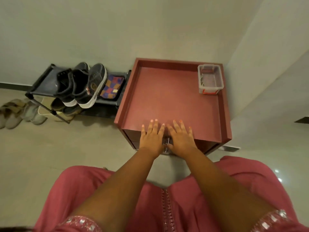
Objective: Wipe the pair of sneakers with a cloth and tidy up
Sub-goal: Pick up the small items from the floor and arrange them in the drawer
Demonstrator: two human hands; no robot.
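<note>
I looked down at both of my hands, which lay flat on the front edge of the red cabinet (175,97), the piece I used as my bench. My left hand (151,139) and my right hand (181,139) were side by side, almost touching, with the fingers straight and spread; each grip was released and held nothing. Between the two wrists I could see the metal handle (166,145) of a drawer on the front of the bench. The pair of sneakers (82,86) stood on the top shelf of the black shoe rack (41,82), which was just beside the bench on its left side. So the sneakers lay to the left and a little farther from me than my hands, and my left hand was clearly the nearer one. Their long axis ran roughly away from me toward the wall, with the white soles turned to the right. Next to them on the same shelf, between the sneakers and the bench, lay a folded checkered cloth (112,87); I judged that this was the cloth for wiping, and it was closer to my left hand than the sneakers. A clear plastic box (210,79) stood in the far right corner of the bench. Some pale shoes (20,113) were on the floor further left. I judged that the wiping was not yet begun.
</note>
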